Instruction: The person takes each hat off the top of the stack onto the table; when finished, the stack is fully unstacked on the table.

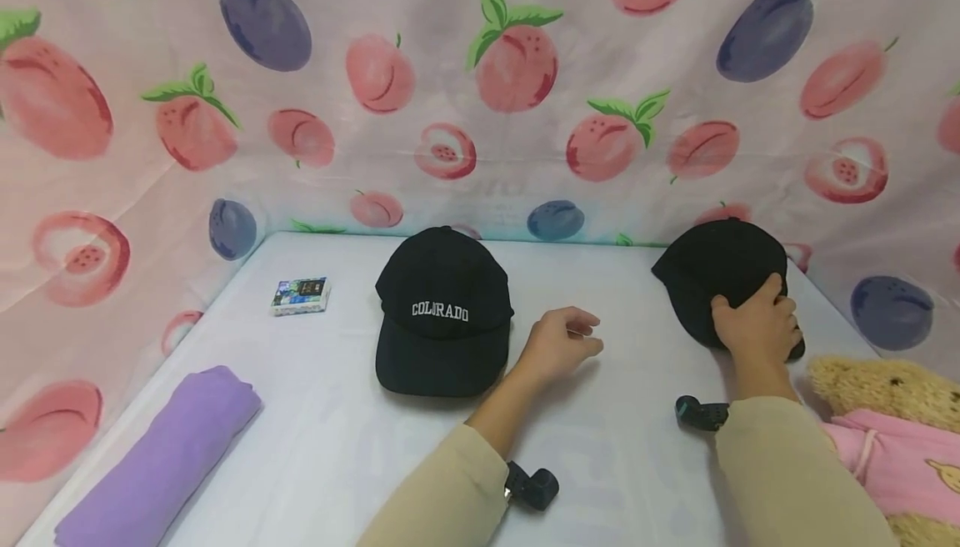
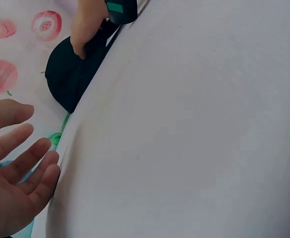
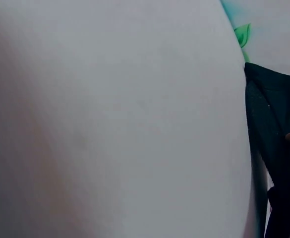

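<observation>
A black cap with white COLORADO lettering (image 1: 442,313) sits on the white table, its brim towards me. Just right of it my left hand (image 1: 558,343) hovers with loosely bent fingers and holds nothing; the left wrist view shows the same hand (image 2: 21,173) with its fingers spread apart. At the far right, my right hand (image 1: 757,326) grips a second black cap (image 1: 723,268) by its lower edge, thumb on the near side. That cap is tilted, and part of it hides behind the hand. Only an edge of this cap (image 3: 271,109) shows in the right wrist view.
A small colourful box (image 1: 300,296) lies at the back left of the table, with a rolled purple cloth (image 1: 161,459) in front of it. A teddy bear in a pink top (image 1: 900,455) is beside my right sleeve. A fruit-print curtain (image 1: 450,72) hangs behind.
</observation>
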`<state>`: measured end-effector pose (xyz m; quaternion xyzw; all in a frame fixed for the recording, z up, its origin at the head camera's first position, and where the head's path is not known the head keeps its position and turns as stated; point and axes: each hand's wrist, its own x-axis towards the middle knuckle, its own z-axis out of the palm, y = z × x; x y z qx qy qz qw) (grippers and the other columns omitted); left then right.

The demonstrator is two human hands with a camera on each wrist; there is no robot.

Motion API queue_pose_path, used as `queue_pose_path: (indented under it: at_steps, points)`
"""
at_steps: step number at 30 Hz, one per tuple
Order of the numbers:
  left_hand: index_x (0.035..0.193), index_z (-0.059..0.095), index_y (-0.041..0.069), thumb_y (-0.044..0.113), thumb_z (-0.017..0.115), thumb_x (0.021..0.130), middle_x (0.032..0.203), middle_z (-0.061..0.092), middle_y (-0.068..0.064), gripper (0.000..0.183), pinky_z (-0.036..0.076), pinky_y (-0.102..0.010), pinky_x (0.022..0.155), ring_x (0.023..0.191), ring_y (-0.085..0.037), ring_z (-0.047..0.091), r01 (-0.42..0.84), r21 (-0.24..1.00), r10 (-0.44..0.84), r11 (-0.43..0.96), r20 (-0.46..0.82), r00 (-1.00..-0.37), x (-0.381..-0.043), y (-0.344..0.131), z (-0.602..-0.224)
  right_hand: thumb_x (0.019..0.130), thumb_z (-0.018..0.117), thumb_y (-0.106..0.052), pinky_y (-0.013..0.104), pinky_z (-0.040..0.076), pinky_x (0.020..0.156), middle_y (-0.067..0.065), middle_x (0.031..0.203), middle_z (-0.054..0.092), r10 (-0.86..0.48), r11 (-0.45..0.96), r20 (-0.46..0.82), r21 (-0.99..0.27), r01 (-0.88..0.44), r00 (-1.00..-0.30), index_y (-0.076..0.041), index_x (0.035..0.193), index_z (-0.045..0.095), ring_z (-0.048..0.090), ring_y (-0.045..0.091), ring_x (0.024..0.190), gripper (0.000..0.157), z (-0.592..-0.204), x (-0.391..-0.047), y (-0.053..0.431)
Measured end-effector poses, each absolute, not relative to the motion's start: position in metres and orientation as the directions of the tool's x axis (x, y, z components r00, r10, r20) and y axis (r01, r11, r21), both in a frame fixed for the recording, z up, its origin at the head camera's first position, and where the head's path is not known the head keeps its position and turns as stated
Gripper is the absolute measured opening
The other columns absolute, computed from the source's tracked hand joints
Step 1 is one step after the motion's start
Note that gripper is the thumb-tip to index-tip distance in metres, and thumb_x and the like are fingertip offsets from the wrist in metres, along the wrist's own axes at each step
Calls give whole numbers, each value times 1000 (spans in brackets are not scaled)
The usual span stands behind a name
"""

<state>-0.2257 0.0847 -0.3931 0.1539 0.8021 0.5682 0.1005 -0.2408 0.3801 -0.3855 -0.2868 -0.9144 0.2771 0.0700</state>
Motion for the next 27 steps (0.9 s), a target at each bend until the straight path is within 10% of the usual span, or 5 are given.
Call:
queue_pose_path:
  at_steps: [27]
  points:
    - [125,72,8,17,72,95,110,73,0,31,55,-25,71,97,-8,67,76,971,480,227,-43,-876,-210,45,-382,100,39,-43,75,15,117,50,155,5,563,694,-67,-502,516,-824,4,158,-17,15,69,142,94,-389,-254,414]
